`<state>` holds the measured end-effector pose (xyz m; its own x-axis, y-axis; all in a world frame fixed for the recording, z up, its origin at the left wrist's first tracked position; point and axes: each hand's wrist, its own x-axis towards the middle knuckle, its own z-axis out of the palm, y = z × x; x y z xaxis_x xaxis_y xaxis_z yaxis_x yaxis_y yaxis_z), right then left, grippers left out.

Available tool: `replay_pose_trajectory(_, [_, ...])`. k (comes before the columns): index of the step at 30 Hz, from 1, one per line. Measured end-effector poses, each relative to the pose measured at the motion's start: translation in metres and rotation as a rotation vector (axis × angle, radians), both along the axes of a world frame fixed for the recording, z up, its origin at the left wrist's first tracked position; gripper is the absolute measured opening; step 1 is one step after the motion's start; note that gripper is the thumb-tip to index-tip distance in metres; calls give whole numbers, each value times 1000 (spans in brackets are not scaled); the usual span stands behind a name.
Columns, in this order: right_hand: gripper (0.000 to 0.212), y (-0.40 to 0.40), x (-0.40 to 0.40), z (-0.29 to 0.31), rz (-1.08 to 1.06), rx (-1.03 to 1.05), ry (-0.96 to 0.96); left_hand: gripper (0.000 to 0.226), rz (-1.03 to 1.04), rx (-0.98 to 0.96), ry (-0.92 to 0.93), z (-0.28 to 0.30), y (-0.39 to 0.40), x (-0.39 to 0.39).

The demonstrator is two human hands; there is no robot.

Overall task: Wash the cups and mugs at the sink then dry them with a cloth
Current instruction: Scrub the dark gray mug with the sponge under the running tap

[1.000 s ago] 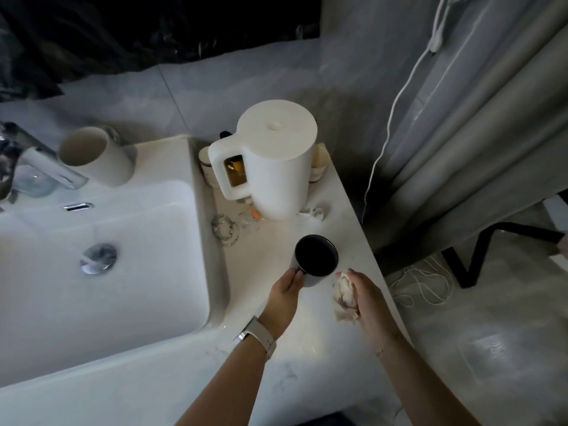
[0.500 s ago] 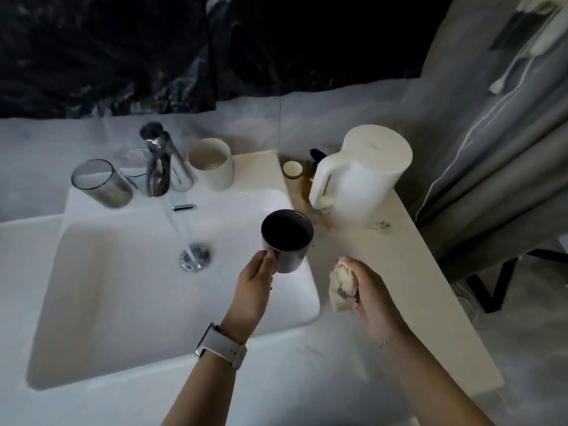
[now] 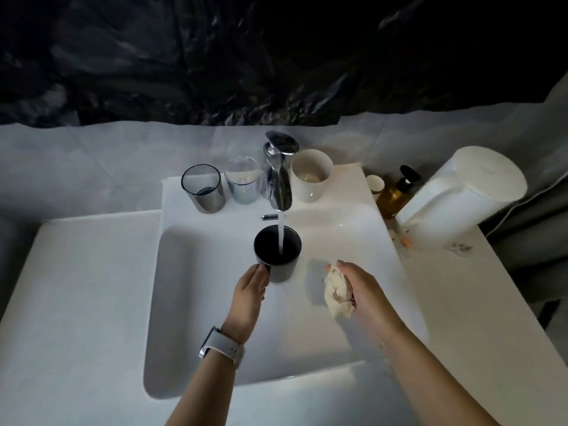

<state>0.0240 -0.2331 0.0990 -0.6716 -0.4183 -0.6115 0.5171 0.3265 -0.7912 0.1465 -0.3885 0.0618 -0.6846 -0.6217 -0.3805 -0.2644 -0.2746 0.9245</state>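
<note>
White kettle (image 3: 464, 195) – amber pump bottle (image 3: 395, 193)

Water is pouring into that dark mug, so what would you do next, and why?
Probably bring the cloth, bunched in the right hand, into the dark mug to scrub it: the left hand holds it upright under the faucet, whose stream is filling it.

A home bathroom: white basin (image 3: 215, 302), chrome tap (image 3: 278, 176), tumblers (image 3: 203, 189), soap pump bottle (image 3: 396, 192).

Mug (image 3: 278, 253) at frame centre, over the sink (image 3: 215, 302), under the tap (image 3: 278, 176); two glasses (image 3: 221, 187) left of tap, cup (image 3: 311, 175) right, kettle (image 3: 461, 198) far right on the worktop (image 3: 476, 302).
</note>
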Motion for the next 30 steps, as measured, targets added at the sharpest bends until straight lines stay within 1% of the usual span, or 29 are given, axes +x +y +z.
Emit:
replay_pose_trajectory(3, [35, -16, -13, 0, -59, -28, -64, 22, -26, 16, 4, -2, -8, -5])
replay_pose_trajectory(5, [36, -25, -27, 0, -37, -75, -41, 24, -38, 18, 3, -6, -9, -8])
replay_pose_trajectory(8, [27, -34, -45, 10, 195, -61, 120, 31, -39, -22, 21, -12, -8, -11])
replay_pose_trajectory(10, [25, -42, -53, 18, 322, -65, 303, 31, -43, -72, 15, -13, -7, -12])
replay_pose_trajectory(12, [25, -56, -58, 22, 407, -119, 497, 33, -47, -95, 6, -14, -7, -14])
replay_pose_trajectory(13, [24, -63, -59, 22, 496, -125, 597, 34, -47, -102, 3, -14, -7, -15])
replay_pose_trajectory(14, [22, -72, -60, 20, 637, -83, 737, 35, -48, -109, 3, -13, -6, -15])
replay_pose_trajectory(16, [17, -89, -62, 11, 1016, 121, 1089, 35, -42, -122, 14, -10, -4, -16])
replay_pose_trajectory(17, [15, -97, -60, 8, 1166, 235, 1216, 34, -38, -136, 25, -7, -3, -17])
replay_pose_trajectory(18, [14, -105, -59, 4, 1249, 338, 1279, 33, -40, -157, 35, -3, -2, -18])
replay_pose_trajectory(19, [14, -111, -56, 3, 1264, 409, 1297, 33, -48, -183, 41, 1, 0, -20])
replay_pose_trajectory(20, [10, -116, -51, 1, 1228, 461, 1283, 34, -55, -210, 43, 4, 1, -22])
replay_pose_trajectory(21, [5, -120, -47, 0, 1162, 479, 1220, 35, -56, -231, 41, 5, 1, -23])
replay_pose_trajectory(23, [8, -123, -43, 0, 1027, 425, 957, 36, -38, -260, 22, 2, 0, -22])
replay_pose_trajectory(24, [7, -124, -43, -1, 992, 385, 817, 36, -35, -269, 15, 0, -1, -20])
replay_pose_trajectory(25, [7, -124, -44, -3, 989, 367, 695, 36, -38, -278, 12, -2, -3, -18])
replay_pose_trajectory(26, [12, -123, -46, -5, 997, 366, 615, 36, -49, -288, 12, -3, -3, -16])
replay_pose_trajectory(27, [16, -122, -47, -7, 1018, 359, 587, 36, -65, -300, 7, -3, -4, -14])
replay_pose_trajectory(28, [21, -121, -49, -8, 1053, 337, 609, 36, -81, -312, 1, -2, -3, -13])
replay_pose_trajectory(30, [29, -118, -53, -8, 1235, 315, 793, 36, -95, -328, -12, 0, -4, -14])
